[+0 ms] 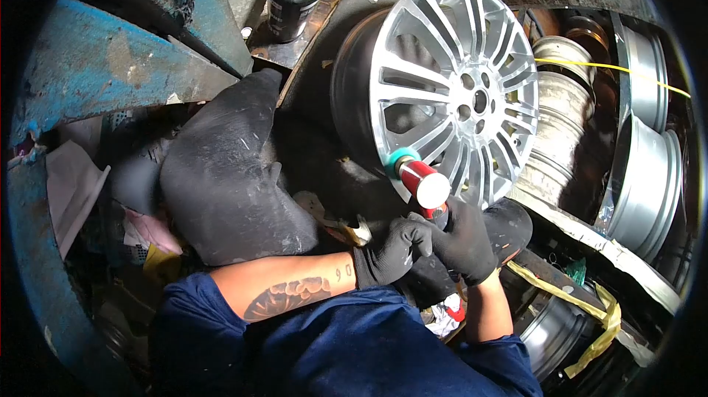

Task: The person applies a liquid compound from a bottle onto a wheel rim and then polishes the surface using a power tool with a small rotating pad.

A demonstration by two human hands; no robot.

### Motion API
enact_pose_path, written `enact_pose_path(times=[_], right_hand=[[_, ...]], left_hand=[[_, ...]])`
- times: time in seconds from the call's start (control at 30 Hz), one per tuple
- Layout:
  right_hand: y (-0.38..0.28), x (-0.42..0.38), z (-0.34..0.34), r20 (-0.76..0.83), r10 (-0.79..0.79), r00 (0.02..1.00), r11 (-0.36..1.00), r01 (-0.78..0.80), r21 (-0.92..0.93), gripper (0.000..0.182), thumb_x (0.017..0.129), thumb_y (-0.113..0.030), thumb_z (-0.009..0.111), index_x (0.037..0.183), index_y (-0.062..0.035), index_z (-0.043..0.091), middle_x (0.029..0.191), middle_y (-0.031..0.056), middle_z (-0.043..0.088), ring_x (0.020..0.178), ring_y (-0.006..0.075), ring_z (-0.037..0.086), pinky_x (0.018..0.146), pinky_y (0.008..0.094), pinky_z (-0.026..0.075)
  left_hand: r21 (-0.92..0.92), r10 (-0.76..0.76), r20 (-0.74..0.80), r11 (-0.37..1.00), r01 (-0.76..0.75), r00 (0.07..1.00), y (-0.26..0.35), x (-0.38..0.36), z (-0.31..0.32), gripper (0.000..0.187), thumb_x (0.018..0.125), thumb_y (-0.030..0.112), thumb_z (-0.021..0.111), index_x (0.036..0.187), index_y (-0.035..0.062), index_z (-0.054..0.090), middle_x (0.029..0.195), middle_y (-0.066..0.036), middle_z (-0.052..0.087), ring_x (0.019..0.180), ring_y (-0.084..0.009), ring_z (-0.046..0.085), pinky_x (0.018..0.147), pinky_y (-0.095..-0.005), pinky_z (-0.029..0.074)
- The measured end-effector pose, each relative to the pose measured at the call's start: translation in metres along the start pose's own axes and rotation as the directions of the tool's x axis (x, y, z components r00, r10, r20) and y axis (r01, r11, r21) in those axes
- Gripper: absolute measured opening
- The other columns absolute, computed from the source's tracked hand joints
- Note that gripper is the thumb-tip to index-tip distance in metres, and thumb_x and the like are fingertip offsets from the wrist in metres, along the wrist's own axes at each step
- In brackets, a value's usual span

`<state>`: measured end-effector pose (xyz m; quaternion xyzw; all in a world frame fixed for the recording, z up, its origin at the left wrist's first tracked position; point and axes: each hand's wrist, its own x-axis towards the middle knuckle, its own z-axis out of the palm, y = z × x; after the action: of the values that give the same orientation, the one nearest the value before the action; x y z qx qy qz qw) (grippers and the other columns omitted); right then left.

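My right hand [469, 239], in a dark work glove, is wrapped around a small red power sander [421, 179]. The sander's round teal pad [402, 157] meets the lower left edge of a silver multi-spoke alloy wheel [479, 102]. Close beside my right hand, my gloved left hand [392, 251] is closed, its fingers curled near the back of the tool. What it grips, if anything, is hidden. The wheel stands tilted in front of my knees, its spoked face turned toward the right.
A black bottle with a red and white cap [293, 0] stands on a board behind. More wheels [649, 183] sit on a rack at the right, with a thin yellow cord [612, 67] across it. A blue metal frame [110, 58] rises at the left.
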<state>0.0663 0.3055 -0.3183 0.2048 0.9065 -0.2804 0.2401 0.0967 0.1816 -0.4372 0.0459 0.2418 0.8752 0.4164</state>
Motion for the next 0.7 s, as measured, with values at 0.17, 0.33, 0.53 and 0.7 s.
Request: enact_pose_path(times=[0.17, 0.33, 0.53, 0.7], right_hand=[[-0.003, -0.002, 0.008, -0.063, -0.007, 0.998, 0.999, 0.01, 0.047, 0.04, 0.084, -0.031, 0.078, 0.105, 0.0014, 0.069, 0.08, 0.0198, 0.069, 0.071, 0.0285, 0.066, 0.07, 0.0386, 0.05], [-0.004, 0.01, 0.003, 0.014, -0.036, 0.999, 0.998, 0.035, 0.05, 0.045, 0.084, -0.033, 0.077, 0.112, 0.0011, 0.068, 0.082, 0.0251, 0.068, 0.077, 0.0424, 0.068, 0.069, 0.044, 0.051], [-0.011, 0.044, 0.0, -0.018, -0.102, 0.995, 0.993, 0.102, 0.055, 0.045, 0.085, -0.035, 0.077, 0.111, 0.0003, 0.068, 0.082, 0.0264, 0.067, 0.079, 0.0447, 0.066, 0.071, 0.0456, 0.049], [-0.03, 0.075, -0.009, -0.107, -0.14, 0.984, 0.99, 0.14, -0.011, 0.044, 0.085, -0.036, 0.075, 0.112, -0.0012, 0.068, 0.083, 0.0253, 0.069, 0.08, 0.0435, 0.068, 0.071, 0.0465, 0.05]], left_hand=[[0.062, 0.078, 0.008, 0.995, -0.079, 0.997, 0.005, -0.001, 0.0, 0.02, 0.084, -0.007, 0.056, 0.07, 0.0081, 0.055, 0.086, -0.003, 0.059, 0.082, -0.0125, 0.055, 0.075, -0.0275, 0.045], [-0.265, -0.077, -0.08, 0.963, 0.053, 0.994, 0.014, 0.004, 0.004, 0.02, 0.083, -0.006, 0.056, 0.069, 0.0083, 0.053, 0.087, -0.001, 0.058, 0.082, -0.0115, 0.055, 0.075, -0.0263, 0.045], [-0.345, -0.104, -0.247, 0.939, 0.013, 0.964, 0.034, 0.03, 0.002, 0.008, 0.075, -0.001, 0.054, 0.071, 0.0053, 0.057, 0.088, -0.005, 0.062, 0.086, -0.0143, 0.059, 0.085, -0.029, 0.048], [-0.478, -0.038, -0.28, 0.872, -0.105, 0.959, 0.057, 0.062, -0.003, 0.008, 0.074, 0.0, 0.052, 0.077, 0.0061, 0.057, 0.089, -0.004, 0.061, 0.089, -0.0142, 0.059, 0.089, -0.0293, 0.046]])
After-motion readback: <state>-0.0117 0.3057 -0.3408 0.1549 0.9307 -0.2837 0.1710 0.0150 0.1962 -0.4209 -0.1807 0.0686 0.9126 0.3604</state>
